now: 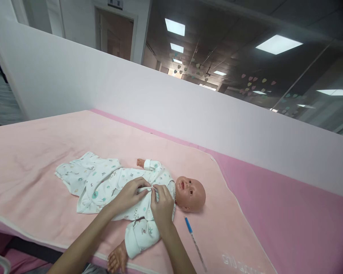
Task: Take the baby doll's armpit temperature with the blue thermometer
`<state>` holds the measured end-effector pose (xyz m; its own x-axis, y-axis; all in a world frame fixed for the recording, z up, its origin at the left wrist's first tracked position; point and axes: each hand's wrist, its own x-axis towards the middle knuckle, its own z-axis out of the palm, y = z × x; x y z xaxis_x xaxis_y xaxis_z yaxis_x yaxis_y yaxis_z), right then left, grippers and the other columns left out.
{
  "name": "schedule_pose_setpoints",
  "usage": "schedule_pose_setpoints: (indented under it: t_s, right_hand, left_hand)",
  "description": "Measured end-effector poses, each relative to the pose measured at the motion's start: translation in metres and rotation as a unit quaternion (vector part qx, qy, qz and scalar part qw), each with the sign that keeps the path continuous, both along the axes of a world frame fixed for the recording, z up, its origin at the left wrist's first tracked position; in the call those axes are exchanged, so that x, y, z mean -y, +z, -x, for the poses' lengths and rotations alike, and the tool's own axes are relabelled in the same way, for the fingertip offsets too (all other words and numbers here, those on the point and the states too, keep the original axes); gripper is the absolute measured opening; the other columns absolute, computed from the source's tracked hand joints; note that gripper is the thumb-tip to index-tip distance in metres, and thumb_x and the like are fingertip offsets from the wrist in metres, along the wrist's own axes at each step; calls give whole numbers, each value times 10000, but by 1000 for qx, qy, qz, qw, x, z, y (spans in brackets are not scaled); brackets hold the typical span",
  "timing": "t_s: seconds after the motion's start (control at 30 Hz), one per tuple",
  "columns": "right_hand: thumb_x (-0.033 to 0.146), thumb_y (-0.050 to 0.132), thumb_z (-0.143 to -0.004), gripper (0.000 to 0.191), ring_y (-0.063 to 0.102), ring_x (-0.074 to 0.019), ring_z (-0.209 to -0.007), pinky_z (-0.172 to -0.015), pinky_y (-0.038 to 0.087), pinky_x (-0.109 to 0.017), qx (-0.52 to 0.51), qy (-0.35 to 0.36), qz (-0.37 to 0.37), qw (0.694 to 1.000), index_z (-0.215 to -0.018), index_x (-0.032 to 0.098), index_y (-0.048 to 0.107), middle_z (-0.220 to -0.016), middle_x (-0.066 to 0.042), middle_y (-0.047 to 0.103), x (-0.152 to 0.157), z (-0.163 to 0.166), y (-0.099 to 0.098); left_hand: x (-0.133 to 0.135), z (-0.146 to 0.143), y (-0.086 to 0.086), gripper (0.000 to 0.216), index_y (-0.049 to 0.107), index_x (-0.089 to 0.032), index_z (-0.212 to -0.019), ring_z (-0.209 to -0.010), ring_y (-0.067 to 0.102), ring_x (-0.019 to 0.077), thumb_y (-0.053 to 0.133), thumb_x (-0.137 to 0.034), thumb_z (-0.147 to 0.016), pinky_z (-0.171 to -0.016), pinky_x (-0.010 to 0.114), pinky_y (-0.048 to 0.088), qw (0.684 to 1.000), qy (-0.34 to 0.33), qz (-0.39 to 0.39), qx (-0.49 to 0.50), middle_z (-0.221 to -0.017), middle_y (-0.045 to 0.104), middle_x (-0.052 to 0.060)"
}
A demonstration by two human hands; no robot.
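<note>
A baby doll (190, 193) lies on its back on a pale pink blanket (45, 152), head to the right. It wears a white patterned romper (103, 182). My left hand (130, 195) and my right hand (162, 203) meet on the doll's chest. Both pinch a thin white tie of the romper (145, 188) between fingers and thumb. One doll hand (117, 258) sticks out at the near edge, the other (140, 163) on the far side.
A blue-capped pen-like stick (194, 243) lies on the blanket just right of my right forearm. A deeper pink mat (288, 220) extends to the right. A white partition wall (160, 99) runs behind, with glass above it.
</note>
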<state>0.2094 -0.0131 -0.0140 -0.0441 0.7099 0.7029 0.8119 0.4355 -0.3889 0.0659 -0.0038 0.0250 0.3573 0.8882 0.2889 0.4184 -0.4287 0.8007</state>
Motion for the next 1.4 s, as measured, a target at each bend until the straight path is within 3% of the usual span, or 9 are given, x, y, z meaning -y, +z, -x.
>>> schedule_pose_setpoints:
  t_s: [0.3, 0.6, 0.97, 1.2, 1.3, 1.4]
  right_hand:
    - [220, 411, -855, 173, 546, -131, -691, -609, 401, -227, -3, 2, -15, 1000, -827, 185, 578, -723, -29, 578, 1, 0, 2]
    - [223, 463, -806, 154, 544, -137, -755, -655, 425, -236, -34, 3, -12, 999, -888, 180, 586, -844, -55, 562, 4, 0, 7]
    - [214, 471, -792, 173, 544, -132, -775, -670, 427, -226, -9, 15, -4, 1000, -909, 191, 597, -873, -49, 560, 4, 0, 6]
    - [216, 411, -841, 199, 563, -132, -813, -684, 432, -220, -9, -3, -11, 1000, -937, 180, 581, -921, -62, 588, 4, 5, 11]
    - [220, 401, -842, 215, 571, -131, -835, -662, 432, -208, 55, 60, -3, 997, -982, 183, 561, -985, -65, 587, 7, 18, 20]
    - [214, 430, -814, 180, 570, -132, -761, -600, 419, -216, 133, 102, 44, 985, -945, 207, 553, -901, -30, 592, 10, 33, 27]
  left_hand:
    - [-3, 2, -5, 201, 567, -209, -852, -813, 524, 159, 376, -210, -789, -740, 269, 396, 999, -3, 20, 34, -849, 587, 0]
    - [2, -1, 1, 274, 529, -192, -958, -732, 526, 157, 308, -313, -851, -699, 288, 412, 999, 14, 24, 34, -824, 591, 18]
    - [3, -3, 1, 247, 553, -185, -850, -652, 504, 136, 334, -301, -842, -607, 248, 414, 999, 41, 20, 14, -756, 576, 7]
    - [5, 35, -6, 246, 576, -229, -966, -1006, 492, 188, 450, -375, -813, -813, 285, 432, 993, 102, -48, 18, -1076, 548, 37]
    - [10, 53, -9, 275, 581, -243, -1012, -1012, 494, 194, 489, -375, -790, -833, 305, 432, 994, 97, -46, -29, -1077, 561, 32]
    - [15, 58, -11, 309, 567, -237, -1066, -992, 502, 198, 500, -338, -782, -861, 329, 414, 994, 74, -47, -65, -1042, 585, 39]
